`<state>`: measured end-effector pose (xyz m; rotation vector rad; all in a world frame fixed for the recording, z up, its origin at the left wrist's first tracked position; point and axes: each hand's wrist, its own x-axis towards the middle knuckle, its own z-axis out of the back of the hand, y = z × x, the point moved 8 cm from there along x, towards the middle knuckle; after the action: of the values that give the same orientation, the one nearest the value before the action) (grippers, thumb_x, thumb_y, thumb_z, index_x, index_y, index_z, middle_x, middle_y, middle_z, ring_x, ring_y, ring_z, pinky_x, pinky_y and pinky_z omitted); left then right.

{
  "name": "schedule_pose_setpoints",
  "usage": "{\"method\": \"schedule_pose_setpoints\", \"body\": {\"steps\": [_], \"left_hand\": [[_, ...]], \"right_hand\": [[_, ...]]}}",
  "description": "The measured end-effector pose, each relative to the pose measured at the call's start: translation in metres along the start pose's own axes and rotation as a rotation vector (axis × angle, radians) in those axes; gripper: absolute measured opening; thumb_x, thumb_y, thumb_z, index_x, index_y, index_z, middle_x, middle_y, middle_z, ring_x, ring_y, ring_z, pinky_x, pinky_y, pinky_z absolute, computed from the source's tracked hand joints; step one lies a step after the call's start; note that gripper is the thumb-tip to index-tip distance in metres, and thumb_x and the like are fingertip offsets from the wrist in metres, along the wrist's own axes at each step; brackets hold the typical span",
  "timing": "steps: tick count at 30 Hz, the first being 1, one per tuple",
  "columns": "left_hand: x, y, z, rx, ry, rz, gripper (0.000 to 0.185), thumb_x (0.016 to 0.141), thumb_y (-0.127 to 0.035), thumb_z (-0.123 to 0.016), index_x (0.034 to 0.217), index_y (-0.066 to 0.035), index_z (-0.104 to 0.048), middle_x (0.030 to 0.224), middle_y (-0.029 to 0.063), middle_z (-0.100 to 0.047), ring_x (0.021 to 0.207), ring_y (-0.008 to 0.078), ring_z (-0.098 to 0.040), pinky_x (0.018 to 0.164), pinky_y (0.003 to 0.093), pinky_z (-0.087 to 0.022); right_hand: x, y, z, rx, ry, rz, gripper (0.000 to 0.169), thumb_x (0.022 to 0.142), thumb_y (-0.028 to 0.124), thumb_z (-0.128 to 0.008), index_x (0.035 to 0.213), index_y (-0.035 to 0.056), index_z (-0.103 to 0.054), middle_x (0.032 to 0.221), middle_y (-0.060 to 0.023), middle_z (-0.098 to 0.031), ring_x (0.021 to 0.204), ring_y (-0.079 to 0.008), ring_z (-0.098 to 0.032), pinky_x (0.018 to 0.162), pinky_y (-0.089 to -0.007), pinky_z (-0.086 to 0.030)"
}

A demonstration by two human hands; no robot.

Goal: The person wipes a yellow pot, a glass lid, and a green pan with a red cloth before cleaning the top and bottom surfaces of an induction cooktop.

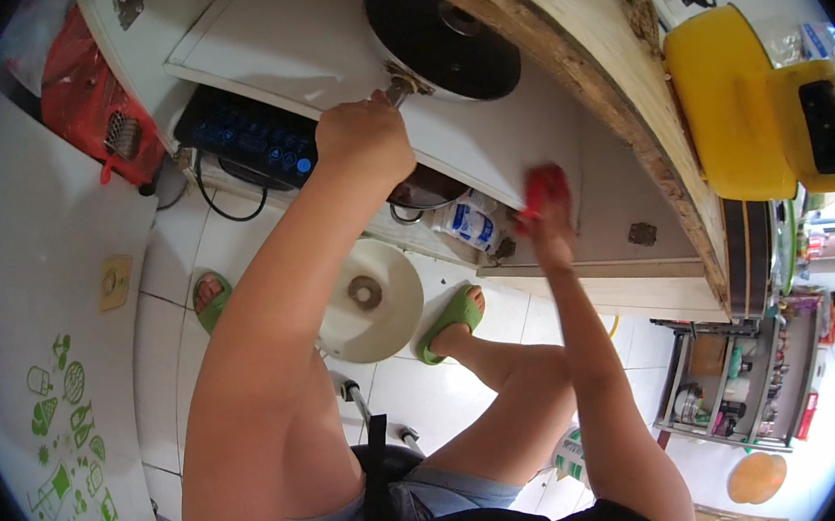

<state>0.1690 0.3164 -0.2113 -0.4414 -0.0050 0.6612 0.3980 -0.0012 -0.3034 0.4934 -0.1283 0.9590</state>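
Note:
My left hand (364, 136) is closed around the handle of a pan (412, 89). A dark round lid (441, 36) with a knob covers the pan. The pan is at the white cabinet shelf (252, 35); whether it rests on the shelf or is held just above, I cannot tell. To the right, my right hand (552, 236) grips a red cloth (548, 188), blurred, at the shelf's front right end. Below the shelf lie a black induction cooker (255, 137), a dark pot (429, 186) partly hidden by my left hand, and a white-and-blue plastic package (468, 224).
The worn wooden countertop edge (598, 100) overhangs the cabinet, with a yellow appliance (723, 110) on top. A cream basin (380, 302) stands on the tiled floor between my feet in green slippers (450, 325). A white panel (50, 281) with green stickers borders the left; a storage rack (738, 380) stands right.

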Motion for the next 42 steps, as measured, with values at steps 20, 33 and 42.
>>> {"method": "schedule_pose_setpoints", "body": {"steps": [20, 33, 42], "left_hand": [[-0.066, -0.086, 0.028, -1.001, -0.418, -0.263, 0.032, 0.083, -0.011, -0.059, 0.114, -0.002, -0.060, 0.103, 0.0181, -0.064, 0.084, 0.0332, -0.065, 0.076, 0.0419, -0.052], [-0.069, 0.102, 0.110, -0.998, -0.796, -0.031, 0.015, 0.084, -0.001, -0.060, 0.098, -0.005, -0.065, 0.086, 0.0131, -0.064, 0.069, 0.0284, -0.064, 0.058, 0.0330, -0.051], [-0.096, 0.116, 0.096, -0.608, -0.562, -0.139, 0.025, 0.076, -0.002, -0.063, 0.100, -0.006, -0.065, 0.093, 0.0078, -0.064, 0.076, 0.0259, -0.063, 0.064, 0.0366, -0.052]], "right_hand": [[0.148, 0.326, -0.131, -0.140, -0.145, 0.318, 0.053, 0.095, 0.037, -0.046, 0.139, 0.0084, -0.043, 0.143, -0.0158, -0.042, 0.134, -0.0407, -0.033, 0.113, -0.0495, -0.024], [0.300, 0.442, -0.202, 0.130, 0.255, 0.351, 0.043, 0.096, 0.029, -0.040, 0.134, 0.0089, -0.049, 0.142, -0.0136, -0.043, 0.131, -0.0303, -0.040, 0.110, -0.0443, -0.029], [0.413, 0.396, -0.266, -0.221, 0.091, 0.192, 0.050, 0.096, 0.036, -0.040, 0.134, 0.0037, -0.047, 0.142, -0.0204, -0.040, 0.129, -0.0346, -0.040, 0.109, -0.0459, -0.029]]}}
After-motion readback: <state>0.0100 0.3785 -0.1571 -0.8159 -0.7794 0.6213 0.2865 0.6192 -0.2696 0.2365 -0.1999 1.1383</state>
